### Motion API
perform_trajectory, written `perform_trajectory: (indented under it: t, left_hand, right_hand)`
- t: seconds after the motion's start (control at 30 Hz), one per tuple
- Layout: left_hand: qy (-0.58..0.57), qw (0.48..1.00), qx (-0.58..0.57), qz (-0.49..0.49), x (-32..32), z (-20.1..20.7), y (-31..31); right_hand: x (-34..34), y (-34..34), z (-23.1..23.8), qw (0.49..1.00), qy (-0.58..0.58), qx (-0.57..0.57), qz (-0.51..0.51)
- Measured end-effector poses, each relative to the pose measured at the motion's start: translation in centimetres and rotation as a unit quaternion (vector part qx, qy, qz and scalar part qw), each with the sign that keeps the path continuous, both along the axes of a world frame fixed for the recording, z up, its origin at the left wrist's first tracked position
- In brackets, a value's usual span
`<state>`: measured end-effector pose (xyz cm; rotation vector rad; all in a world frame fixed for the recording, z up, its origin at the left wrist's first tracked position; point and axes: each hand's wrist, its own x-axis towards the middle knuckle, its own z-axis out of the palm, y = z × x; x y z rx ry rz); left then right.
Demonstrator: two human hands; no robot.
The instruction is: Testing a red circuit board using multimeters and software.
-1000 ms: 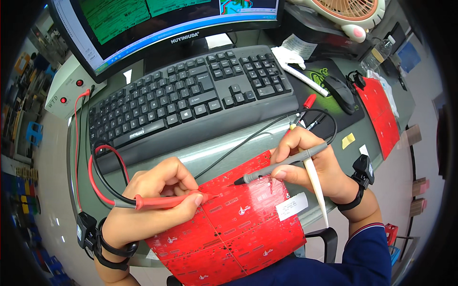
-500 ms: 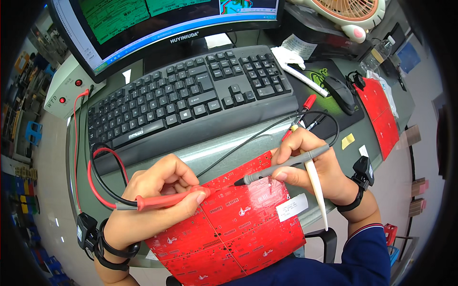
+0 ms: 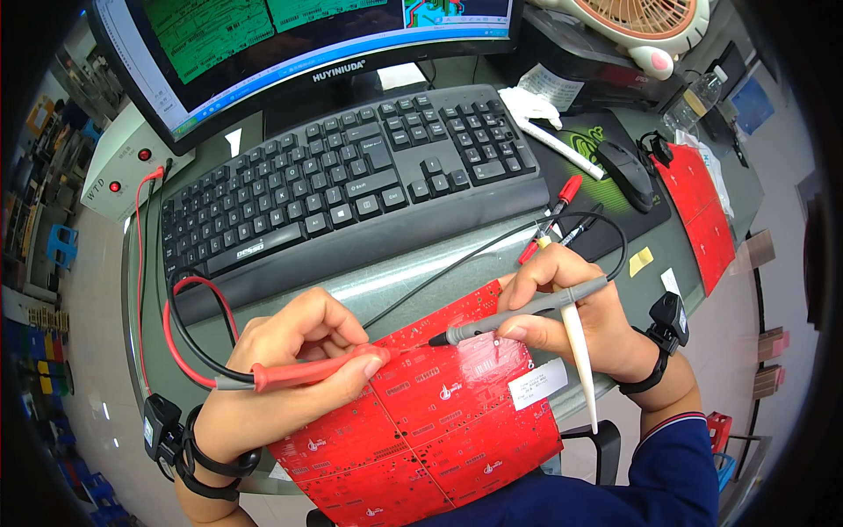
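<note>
A red circuit board panel (image 3: 457, 435), divided by thin lines and bearing a white paper label (image 3: 537, 384), leans between the desk edge and my lap. My left hand (image 3: 299, 329) is closed on a red test probe (image 3: 303, 371), its point directed right at the panel's upper part. Closed as well, my right hand (image 3: 606, 329) grips a grey test probe (image 3: 518, 317) with a black tip, which points left close to the red probe's tip. A white pointed stick (image 3: 580, 356) also hangs from the right hand, tip down. Whether either tip touches the panel I cannot tell.
Beyond the hands lies a black keyboard (image 3: 351, 180), with a monitor (image 3: 325, 44) behind it. Test leads run to a pale box (image 3: 132, 167) at left. Markers (image 3: 553, 220), a mouse (image 3: 625, 176) and another red panel (image 3: 698, 215) lie at right.
The grey probe and my right hand have shifted slightly, the probe's tip moving a little left and down. The white stick hangs a bit steeper. My left hand is almost unmoved.
</note>
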<state>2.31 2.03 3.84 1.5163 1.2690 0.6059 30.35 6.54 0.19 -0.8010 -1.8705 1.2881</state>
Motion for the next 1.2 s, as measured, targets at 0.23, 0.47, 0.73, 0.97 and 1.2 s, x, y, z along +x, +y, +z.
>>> perform_trajectory:
  t: [0.23, 0.47, 0.73, 0.97, 1.2]
  left_hand:
    - [-0.01, 1.0, 0.0, 0.005, 0.0, -0.1, -0.1]
    - [-0.014, 1.0, -0.005, 0.008, -0.1, -0.3, 0.0]
    - [-0.016, 1.0, -0.014, 0.019, -0.1, -0.4, -0.1]
    - [-0.013, 0.999, -0.028, 0.028, 0.0, -0.6, 0.2]
    - [-0.036, 0.997, -0.008, 0.066, 0.3, -0.8, -0.4]
  right_hand:
    - [0.1, -0.2, 0.3, 1.0, -0.009, -0.022, 0.001]
    - [-0.1, 0.0, -0.2, 1.0, -0.002, 0.026, 0.007]
    - [-0.1, -0.2, 0.1, 1.0, -0.005, 0.008, 0.0]
    - [0.0, -0.1, 0.3, 0.991, 0.062, -0.111, -0.03]
    - [0.2, 0.2, -0.2, 0.997, 0.01, -0.033, -0.064]
